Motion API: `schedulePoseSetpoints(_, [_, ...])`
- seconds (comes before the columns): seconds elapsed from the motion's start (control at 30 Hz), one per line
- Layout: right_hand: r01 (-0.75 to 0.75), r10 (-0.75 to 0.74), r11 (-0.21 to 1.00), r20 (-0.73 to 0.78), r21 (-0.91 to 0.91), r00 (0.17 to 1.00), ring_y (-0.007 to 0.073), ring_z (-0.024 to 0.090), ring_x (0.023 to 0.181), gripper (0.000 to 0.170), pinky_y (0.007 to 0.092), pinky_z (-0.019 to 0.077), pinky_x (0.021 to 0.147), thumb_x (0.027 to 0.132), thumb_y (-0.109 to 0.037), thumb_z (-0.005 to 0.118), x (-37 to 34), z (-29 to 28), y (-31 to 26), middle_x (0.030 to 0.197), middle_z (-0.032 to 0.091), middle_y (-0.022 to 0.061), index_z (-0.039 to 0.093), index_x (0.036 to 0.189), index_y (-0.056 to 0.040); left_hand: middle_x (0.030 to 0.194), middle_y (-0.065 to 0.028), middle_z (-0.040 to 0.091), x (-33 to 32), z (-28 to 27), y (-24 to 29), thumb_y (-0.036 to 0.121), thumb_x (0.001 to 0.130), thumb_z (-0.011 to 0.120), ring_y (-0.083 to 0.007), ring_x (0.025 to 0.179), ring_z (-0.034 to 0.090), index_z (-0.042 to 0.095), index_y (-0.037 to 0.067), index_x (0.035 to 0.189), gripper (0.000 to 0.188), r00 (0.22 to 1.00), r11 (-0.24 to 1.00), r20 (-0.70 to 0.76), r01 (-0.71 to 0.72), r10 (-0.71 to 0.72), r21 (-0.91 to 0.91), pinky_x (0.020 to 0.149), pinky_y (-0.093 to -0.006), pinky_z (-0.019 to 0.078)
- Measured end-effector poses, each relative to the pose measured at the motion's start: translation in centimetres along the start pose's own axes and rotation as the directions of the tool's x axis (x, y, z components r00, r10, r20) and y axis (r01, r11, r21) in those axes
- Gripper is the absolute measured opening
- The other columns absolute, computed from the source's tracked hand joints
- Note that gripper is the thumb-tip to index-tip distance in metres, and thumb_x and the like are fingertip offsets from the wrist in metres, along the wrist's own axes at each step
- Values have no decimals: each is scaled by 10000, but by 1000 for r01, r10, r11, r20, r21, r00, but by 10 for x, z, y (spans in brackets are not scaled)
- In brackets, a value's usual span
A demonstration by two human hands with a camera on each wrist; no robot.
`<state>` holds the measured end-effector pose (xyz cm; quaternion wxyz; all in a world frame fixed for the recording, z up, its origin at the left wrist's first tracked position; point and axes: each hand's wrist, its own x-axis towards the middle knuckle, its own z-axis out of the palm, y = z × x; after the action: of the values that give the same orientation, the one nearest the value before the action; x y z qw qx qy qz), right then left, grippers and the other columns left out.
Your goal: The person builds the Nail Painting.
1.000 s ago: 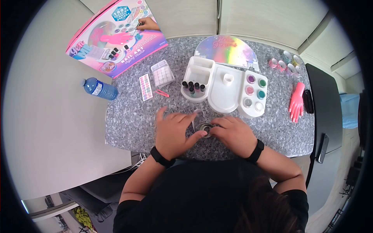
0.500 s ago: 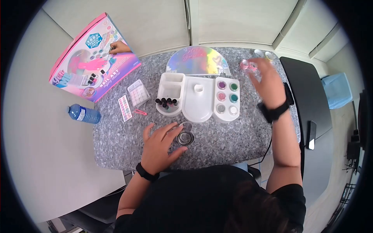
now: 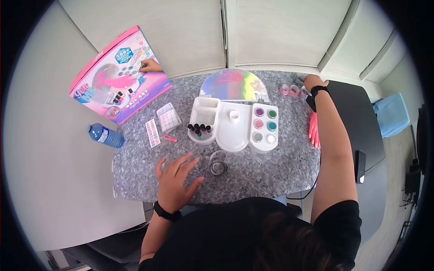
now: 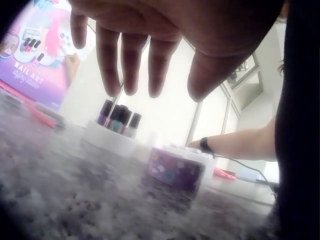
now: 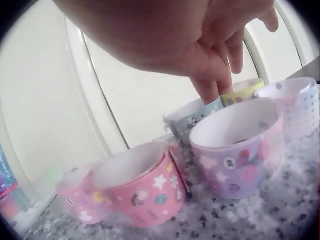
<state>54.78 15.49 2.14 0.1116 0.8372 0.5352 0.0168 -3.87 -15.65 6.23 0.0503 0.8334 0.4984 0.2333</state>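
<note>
Pale wall panels (image 3: pixel 275 36) rise behind a speckled grey table (image 3: pixel 271 180), and near its far right corner stands a cluster of patterned rolls. Among them, the right hand (image 5: pixel 212 42) reaches down with its fingertips at the rim of a light-blue roll (image 5: pixel 195 117), beside a yellow roll (image 5: pixel 250 89) and behind a lilac roll (image 5: pixel 232 172); whether finger and thumb pinch the blue wall or only touch it, I cannot tell. A pink roll (image 5: pixel 150 192) stands nearer the camera. Well apart from these, the left hand (image 3: pixel 175 180) spreads its fingers and holds nothing, just beside a dark-purple roll (image 4: pixel 175 172) that rests on the table with a loose loop of strip. Judging by its look, the blue roll should be very light, thin-walled and a little springy, with a smooth face that may slip; a gentle pinch across the wall, one finger inside the hollow, seems the best hold, since squeezing could dent it. Its open core faces upward, the axis about upright, and, being a short round ring, it has no evident long side.
</note>
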Motion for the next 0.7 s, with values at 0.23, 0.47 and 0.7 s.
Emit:
schedulePoseSetpoints(0.23, [358,-182,875,-466,325,866,318,648,1438,310,785,282,1265,1043,-142,613,-90,-62,-22,1410,770,64,829,1258,-193,1477,-37,714,-2,-4,-1,378,962,846,-229,1277,696,738,184,1428,516,1000,1000,-4,-10,10,-9,1281,-561,268])
schedulePoseSetpoints(0.47, [874,-775,462,-409,151,481,238,641,1357,253,737,240,1322,834,-100,793,-373,-87,-62,1134,782,-57,847,1053,-214,1466,-35,724,8,14,-2,413,926,878,-245,1335,677,712,179,1450,597,993,997,106,-43,50,-71,1278,-564,289])
schedulePoseSetpoints(0.7, [859,-791,504,-350,94,502,248,622,1247,115,638,373,1202,869,-169,807,-394,-12,-76,1065,693,-11,827,982,-169,1595,-83,619,36,33,8,471,887,899,-299,1421,609,716,163,1396,622,979,985,163,-97,120,-139,1260,-589,335])
